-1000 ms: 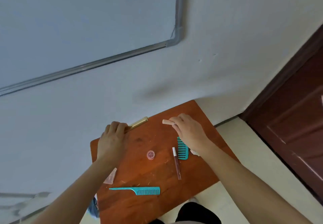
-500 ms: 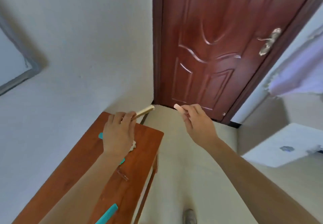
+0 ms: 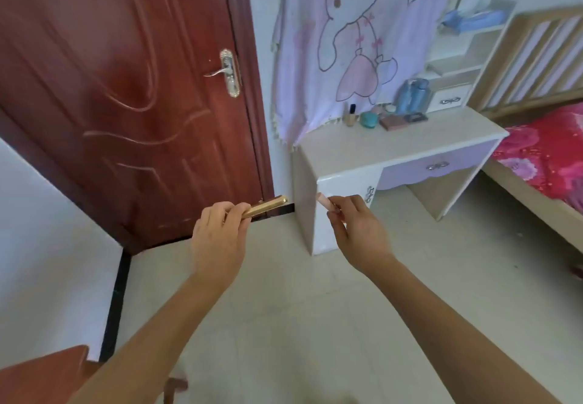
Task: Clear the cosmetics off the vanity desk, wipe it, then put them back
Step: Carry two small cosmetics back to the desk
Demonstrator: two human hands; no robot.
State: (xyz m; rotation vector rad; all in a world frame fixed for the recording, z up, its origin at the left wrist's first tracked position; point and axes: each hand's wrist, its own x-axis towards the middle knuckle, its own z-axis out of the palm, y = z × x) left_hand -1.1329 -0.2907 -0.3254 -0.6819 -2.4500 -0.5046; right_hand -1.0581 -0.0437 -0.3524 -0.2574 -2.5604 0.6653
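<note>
Now, compared with half a second ago, my view has swung away from the brown table, of which only a corner shows at lower left, to the vanity desk. My left hand still grips the gold tube, its tip pointing toward the door. My right hand pinches the pink tube, seen against the desk's near left corner. Along the back edge of the desk surface stand a small bottle, a teal jar, a flat palette and blue bottles; the front half lies bare. Open floor stretches between my hands and the desk; the bed stands just beside its right edge.
</note>
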